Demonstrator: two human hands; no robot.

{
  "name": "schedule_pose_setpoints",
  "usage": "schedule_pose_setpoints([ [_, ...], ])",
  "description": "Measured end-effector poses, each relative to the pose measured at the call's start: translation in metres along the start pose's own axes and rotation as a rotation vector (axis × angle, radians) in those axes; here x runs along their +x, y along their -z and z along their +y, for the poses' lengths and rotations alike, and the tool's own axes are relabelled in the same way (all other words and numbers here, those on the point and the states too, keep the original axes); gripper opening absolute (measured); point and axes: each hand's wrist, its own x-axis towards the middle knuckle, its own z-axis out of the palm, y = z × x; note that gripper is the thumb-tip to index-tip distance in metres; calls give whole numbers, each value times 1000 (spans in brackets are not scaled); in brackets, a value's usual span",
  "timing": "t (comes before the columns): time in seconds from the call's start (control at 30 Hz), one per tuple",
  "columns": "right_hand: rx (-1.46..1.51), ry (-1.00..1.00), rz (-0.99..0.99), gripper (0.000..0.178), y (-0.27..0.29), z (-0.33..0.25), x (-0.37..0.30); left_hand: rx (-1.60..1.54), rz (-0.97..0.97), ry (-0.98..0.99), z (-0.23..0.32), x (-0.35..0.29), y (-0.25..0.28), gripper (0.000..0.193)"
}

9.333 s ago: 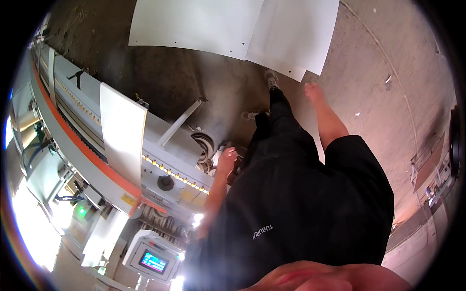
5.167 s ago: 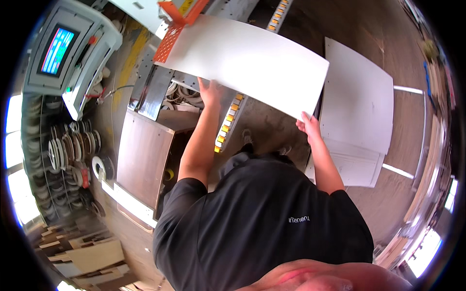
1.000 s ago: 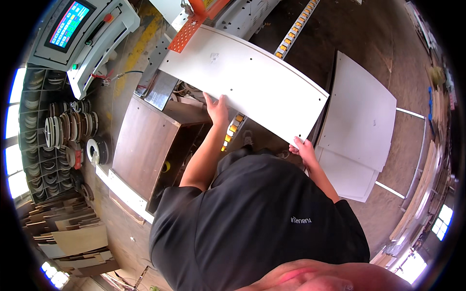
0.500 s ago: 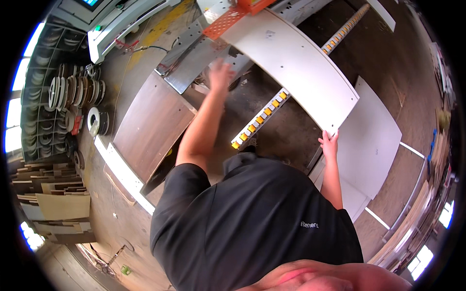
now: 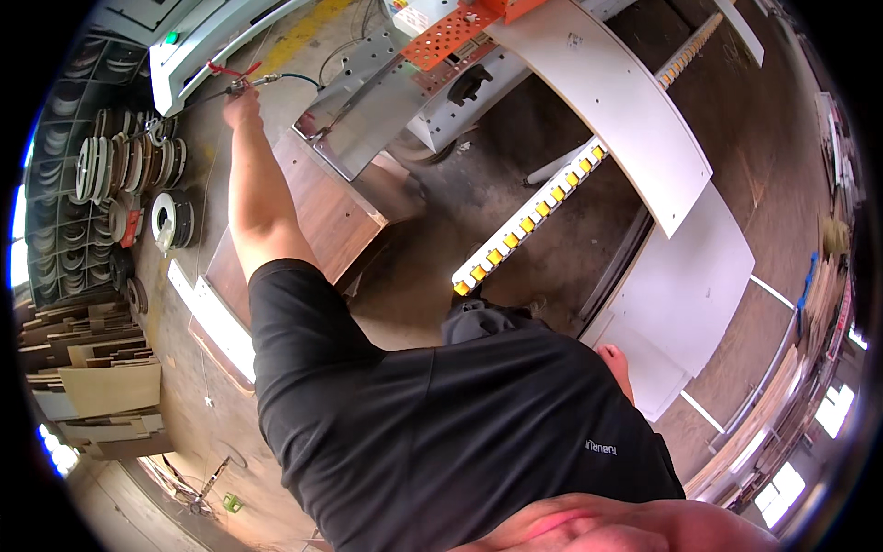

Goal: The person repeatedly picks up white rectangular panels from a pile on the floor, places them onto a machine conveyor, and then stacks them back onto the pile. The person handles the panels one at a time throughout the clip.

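Note:
My left arm is stretched to the far left. My left hand (image 5: 242,110) is closed around an air blow gun (image 5: 239,86) with a thin nozzle and a hose on its other side. Close to my body on the right, my right hand (image 5: 614,359) is partly hidden by my shirt; its visible fingers look bent, and I see nothing in them. Farther ahead, a white panel (image 5: 625,110) with small holes lies across a machine, beside an orange perforated guard (image 5: 448,35). My right hand is apart from this panel.
A rail with yellow rollers (image 5: 526,224) runs under the panel. Brown wood-grain panels (image 5: 322,198) stand at left, next to a metal plate (image 5: 363,115). Another white panel (image 5: 685,285) leans at right. Edge-band rolls (image 5: 129,170) and stacked boards (image 5: 110,396) line the left.
My left hand has swung left from near the metal plate to the air blow gun. My right hand has left the white panel's corner and drawn back. The panel appears farther right.

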Motion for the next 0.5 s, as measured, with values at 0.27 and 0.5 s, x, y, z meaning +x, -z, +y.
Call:
schedule_pose_setpoints([
  [0.27,258,-100,-8,28,-12,39,10,446,269,-618,22,-46,58,29],
  [0.5,299,102,-50,33,-42,6,24,-398,-228,-801,196,-191,44,30],
])
